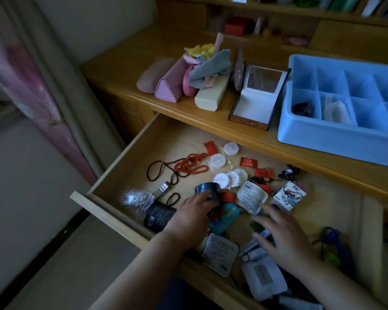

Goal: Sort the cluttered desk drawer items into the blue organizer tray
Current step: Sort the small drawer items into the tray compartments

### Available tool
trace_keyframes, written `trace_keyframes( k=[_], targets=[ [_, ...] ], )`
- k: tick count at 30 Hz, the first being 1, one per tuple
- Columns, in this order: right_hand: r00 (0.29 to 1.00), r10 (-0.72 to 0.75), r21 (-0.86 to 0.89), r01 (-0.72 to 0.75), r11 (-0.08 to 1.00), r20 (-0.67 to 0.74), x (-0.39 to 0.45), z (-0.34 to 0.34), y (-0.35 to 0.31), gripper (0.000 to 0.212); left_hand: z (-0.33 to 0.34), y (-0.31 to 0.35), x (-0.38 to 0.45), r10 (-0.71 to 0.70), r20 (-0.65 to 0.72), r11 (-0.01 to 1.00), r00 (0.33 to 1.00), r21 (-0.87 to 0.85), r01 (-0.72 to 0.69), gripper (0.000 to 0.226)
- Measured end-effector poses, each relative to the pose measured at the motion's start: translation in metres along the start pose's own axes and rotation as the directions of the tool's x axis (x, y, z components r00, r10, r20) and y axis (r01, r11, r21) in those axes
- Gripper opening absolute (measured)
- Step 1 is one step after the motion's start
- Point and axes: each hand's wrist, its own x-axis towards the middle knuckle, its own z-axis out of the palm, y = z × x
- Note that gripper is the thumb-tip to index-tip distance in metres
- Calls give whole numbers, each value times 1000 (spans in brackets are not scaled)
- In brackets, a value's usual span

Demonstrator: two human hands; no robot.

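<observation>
The left hand's fingers (202, 199) rest spread on a dark, stiff, probably light roll of tape (207, 191) in the open wooden drawer (177, 139), best pinched across its rim; the right hand's fingers (267, 217) hover spread, holding nothing.

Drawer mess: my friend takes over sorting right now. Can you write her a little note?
Left hand: fingers on the dark round tin, grip unclear.
Right hand: open, fingers spread over the clutter, holding nothing.
Blue organizer tray sits on the desk top, right side; two near-left compartments already hold something, the others look empty.
Left to do: nearly all. Red beads, white round packets, red sachets and small boxes are in the open drawer.
</observation>
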Motion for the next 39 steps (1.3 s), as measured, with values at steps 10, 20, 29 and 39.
trace_keyframes(
  k=[10, 20, 29, 39],
  targets=[
    [989, -54, 30, 51, 998, 134, -37, -18, 27, 30, -44, -65, 3, -463, -249, 812, 851, 265, 520, 28],
    [999, 39, 357, -33, 933, -9, 0, -20, -13, 18, -58, -58, 11, -313, -199, 946, 929, 20, 323, 9],
    [1000, 16, 778, -15, 628, 6, 44, -65, -67, 68, -67, 54, 14, -138, -302, 739, 943, -666, -105, 16],
    [962, 77, 367, 26, 930, -262, 29, -121, -41, 32, -54, 111, 51, -285, -235, 358, 929, -925, -125, 20]
  ],
)
